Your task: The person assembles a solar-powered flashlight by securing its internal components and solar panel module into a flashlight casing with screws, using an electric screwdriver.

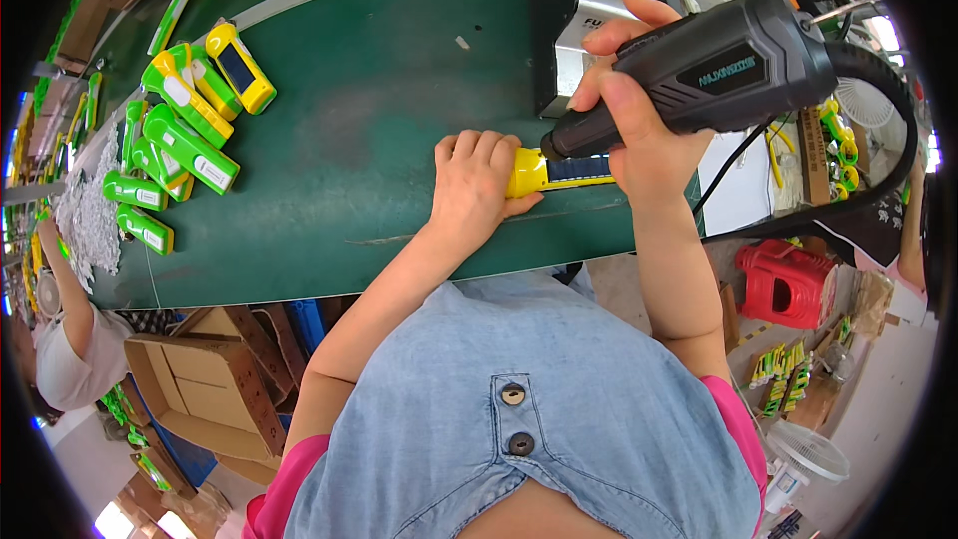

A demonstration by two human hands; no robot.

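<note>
Your right hand (651, 145) grips the electric screwdriver (718, 65) over the yellow flashlight (529, 173) your left hand (471, 180) clasps; you look mid-screwing. Piled flashlights (190, 147): can't tell if done.

Green-topped desk (349, 70) before me. Pale floor (621, 289); red plastic stool (804, 265), white fan (810, 451) off right. Bright light (113, 521) low left.

Green bench (359, 70) — yellow device (528, 173), piled devices (190, 148), box (573, 75)
</note>
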